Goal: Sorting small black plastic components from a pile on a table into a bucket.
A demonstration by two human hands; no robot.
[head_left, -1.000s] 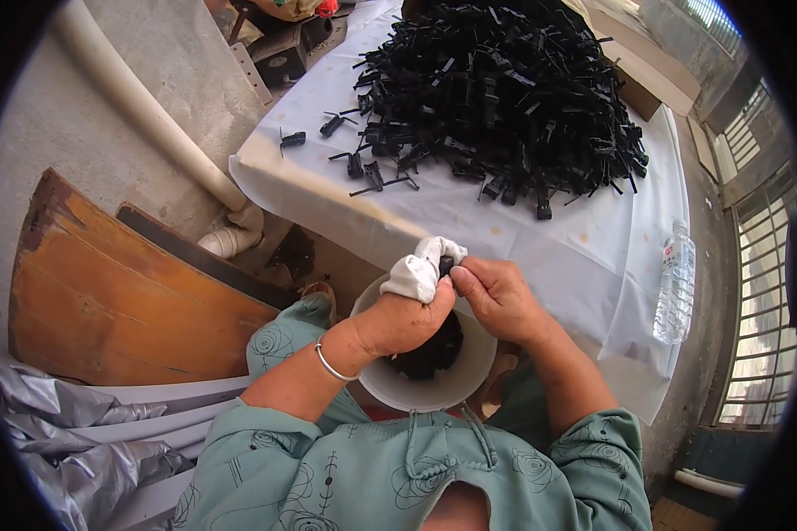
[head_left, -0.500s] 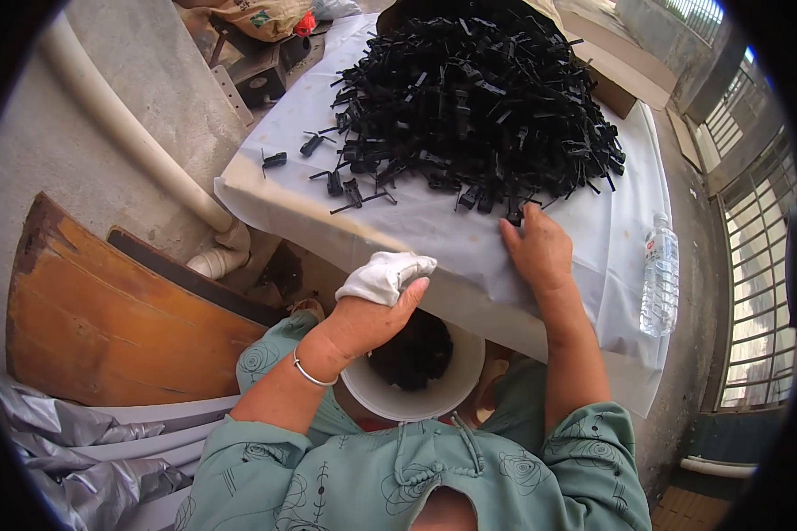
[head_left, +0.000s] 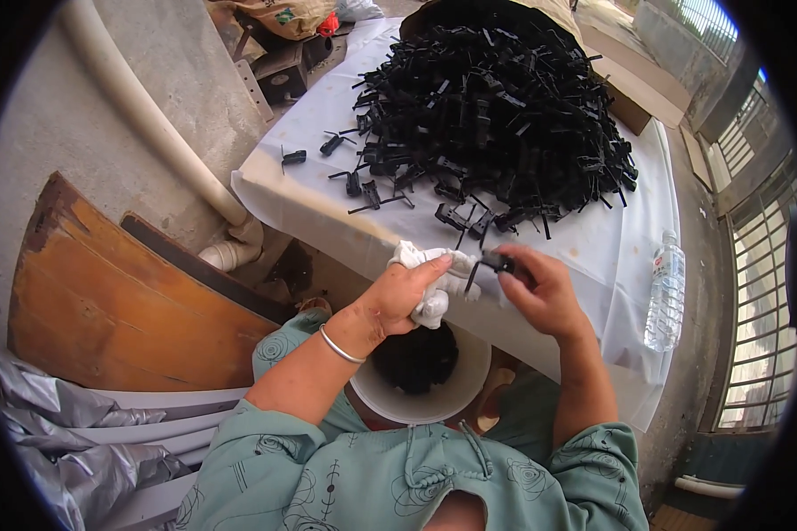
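Observation:
My left hand [head_left: 407, 296] is closed around a bunched white cloth [head_left: 432, 301], held over the front edge of the table. Just right of it, my right hand [head_left: 545, 290] pinches a small black plastic part [head_left: 496, 262] with a thin arm hanging down beside the cloth. A big heap of similar black parts [head_left: 505, 124] covers the far part of the table, and several loose ones [head_left: 376, 196] lie at its left. Two parts [head_left: 465, 219] rest at the front of the heap, close to my hands. Below, a white bucket [head_left: 476, 380] holds dark pieces.
White sheeting covers the table [head_left: 301, 199]. A clear water bottle [head_left: 666, 296] stands at its right edge, and a cardboard flap [head_left: 638, 80] is behind the heap. To the left are a curved wooden board [head_left: 106, 301], a pipe [head_left: 150, 124] and silver sheeting [head_left: 88, 460].
My right hand has drawn back from the heap toward the cloth with a black part in it. My left hand and cloth have moved right. More parts lie pulled forward from the heap.

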